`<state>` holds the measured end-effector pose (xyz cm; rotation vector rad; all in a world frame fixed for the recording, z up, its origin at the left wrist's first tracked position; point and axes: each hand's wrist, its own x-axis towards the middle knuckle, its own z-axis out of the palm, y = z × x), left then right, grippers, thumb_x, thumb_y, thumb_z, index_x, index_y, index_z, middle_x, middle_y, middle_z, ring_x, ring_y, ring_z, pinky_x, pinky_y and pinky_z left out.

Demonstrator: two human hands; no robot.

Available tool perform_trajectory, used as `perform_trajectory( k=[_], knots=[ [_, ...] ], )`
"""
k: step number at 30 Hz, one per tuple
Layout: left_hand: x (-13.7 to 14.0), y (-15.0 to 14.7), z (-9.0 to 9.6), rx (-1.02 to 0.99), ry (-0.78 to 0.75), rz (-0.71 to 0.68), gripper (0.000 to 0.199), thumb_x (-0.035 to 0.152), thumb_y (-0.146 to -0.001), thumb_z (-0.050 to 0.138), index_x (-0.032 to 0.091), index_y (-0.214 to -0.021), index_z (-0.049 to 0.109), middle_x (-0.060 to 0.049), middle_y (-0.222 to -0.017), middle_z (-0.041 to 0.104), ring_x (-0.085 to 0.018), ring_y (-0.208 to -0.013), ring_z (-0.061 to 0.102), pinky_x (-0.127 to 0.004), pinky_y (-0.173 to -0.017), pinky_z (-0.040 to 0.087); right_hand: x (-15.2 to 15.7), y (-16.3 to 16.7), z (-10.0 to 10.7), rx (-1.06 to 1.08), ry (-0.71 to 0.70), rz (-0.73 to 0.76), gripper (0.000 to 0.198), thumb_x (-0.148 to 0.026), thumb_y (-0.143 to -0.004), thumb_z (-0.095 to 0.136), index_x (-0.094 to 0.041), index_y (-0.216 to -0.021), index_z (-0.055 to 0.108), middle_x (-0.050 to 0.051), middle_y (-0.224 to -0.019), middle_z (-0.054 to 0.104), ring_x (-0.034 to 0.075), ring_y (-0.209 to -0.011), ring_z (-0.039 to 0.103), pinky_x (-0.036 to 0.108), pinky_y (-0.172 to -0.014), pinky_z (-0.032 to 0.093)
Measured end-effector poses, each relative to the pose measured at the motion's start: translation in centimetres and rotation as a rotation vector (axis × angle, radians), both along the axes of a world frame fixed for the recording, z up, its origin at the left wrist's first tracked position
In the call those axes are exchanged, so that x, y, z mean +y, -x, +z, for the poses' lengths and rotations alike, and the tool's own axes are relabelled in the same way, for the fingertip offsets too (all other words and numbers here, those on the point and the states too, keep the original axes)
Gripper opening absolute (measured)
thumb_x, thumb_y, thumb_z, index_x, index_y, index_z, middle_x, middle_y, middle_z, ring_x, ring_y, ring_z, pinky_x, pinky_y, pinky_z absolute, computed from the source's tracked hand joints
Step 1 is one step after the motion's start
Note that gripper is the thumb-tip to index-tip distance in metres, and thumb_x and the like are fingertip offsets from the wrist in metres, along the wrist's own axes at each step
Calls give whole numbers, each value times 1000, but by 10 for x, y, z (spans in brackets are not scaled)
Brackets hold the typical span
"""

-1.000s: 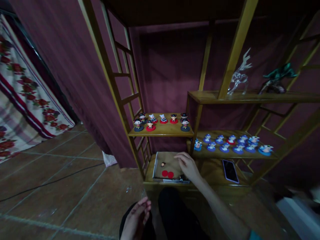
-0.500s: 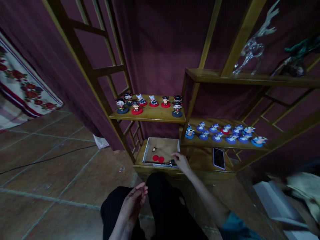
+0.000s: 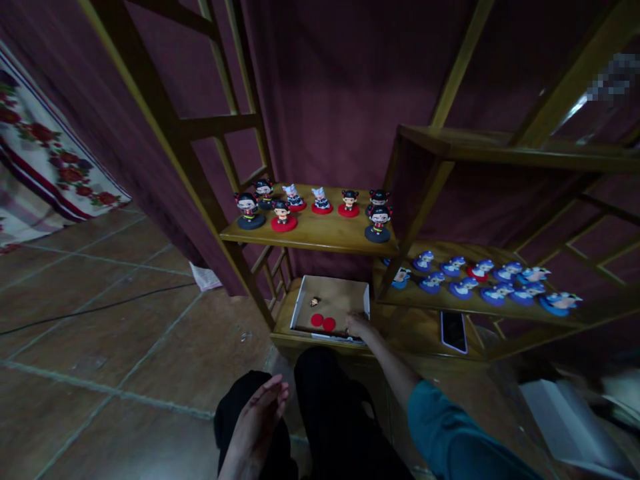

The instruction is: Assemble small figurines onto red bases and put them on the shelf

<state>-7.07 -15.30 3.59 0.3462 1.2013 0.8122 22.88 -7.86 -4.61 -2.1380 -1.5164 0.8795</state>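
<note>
My right hand (image 3: 359, 325) reaches into a shallow white-edged cardboard box (image 3: 341, 285), at its front right corner. Its fingers are closed around a small dark figurine (image 3: 347, 332), which they mostly hide. Two red discs (image 3: 323, 322) lie flat on the box bottom, left of that hand. Farther back in the box lies another small dark-haired figurine (image 3: 315, 302). Over my knee, my left hand (image 3: 263, 410) is turned palm inward with loosely extended fingers, and nothing shows in it.
Dark-haired figurines (image 3: 379, 223) on round bases stand on the wooden shelf (image 3: 320, 237) above the box. Blue-purple figurines (image 3: 464, 287) fill the right shelf. A phone (image 3: 453, 331) lies to the right of the box. Wooden posts frame the unit, and a cable (image 3: 100, 311) crosses the floor.
My right hand has moved down onto the dark figurine in the box corner and now covers most of it. The left hand has barely moved. The view has shifted slightly left.
</note>
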Motion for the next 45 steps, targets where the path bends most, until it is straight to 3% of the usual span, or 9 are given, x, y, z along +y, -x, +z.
perform_trajectory(
  k=[4,6,11,14,17,22,31,41,45],
  knots=[
    [6,-14,4,-29,9,3,32,2,-68,57,11,-99,58,-5,-78,66,-10,-63,62,-18,-60,48,7,1,-7,97,65,-53,12,-16,-50,67,-16,-48,56,5,-60,62,20,-70,59,26,-61,41],
    [9,-18,5,-35,21,3,29,2,-69,56,11,-97,58,-6,-77,66,-10,-61,62,-19,-58,48,12,0,-8,188,76,-83,9,-25,-60,62,-17,-61,60,4,-64,62,18,-67,59,25,-58,44],
    [13,-17,2,-23,37,15,27,3,-70,56,11,-96,59,-6,-77,66,-11,-62,63,-20,-58,49,22,0,-12,436,47,-138,30,-32,-82,33,-16,-86,58,4,-73,61,12,-65,59,22,-55,48],
    [14,-15,-1,-19,43,8,28,4,-70,58,11,-97,58,-6,-78,66,-12,-64,63,-21,-61,49,28,4,-19,495,8,-192,22,-31,-79,40,-16,-82,55,3,-69,58,11,-61,57,22,-54,47],
    [15,-14,-3,-19,51,15,28,4,-70,57,11,-96,58,-7,-79,66,-12,-64,63,-23,-63,49,34,10,-28,403,6,-198,10,-24,-71,51,-17,-79,54,0,-69,57,11,-61,54,21,-56,44],
    [15,-13,-6,-9,42,11,28,4,-69,58,11,-97,58,-6,-78,66,-12,-64,63,-22,-62,49,34,20,-41,226,23,-138,26,-16,-57,63,-19,-81,55,-1,-74,58,14,-72,54,23,-63,39],
    [14,-10,-9,-32,58,11,32,5,-68,61,12,-99,57,-7,-80,66,-12,-65,63,-21,-61,48,31,30,-41,120,12,-58,32,-15,-55,66,-18,-85,54,4,-96,59,17,-91,53,24,-75,36],
    [9,-16,-8,-15,0,-19,35,10,-63,67,13,-97,59,-6,-78,66,-11,-64,62,-20,-60,46,25,28,-34,282,-53,-237,20,-13,-58,58,-21,-76,53,-2,-72,57,15,-73,55,24,-64,39],
    [13,-22,-14,108,-216,-100,33,24,-62,70,12,-91,61,-6,-73,65,-12,-59,59,-21,-56,44,18,22,-25,455,-42,-342,17,-22,-68,48,-22,-84,51,-6,-55,50,10,-47,49,20,-46,36]
  ],
)
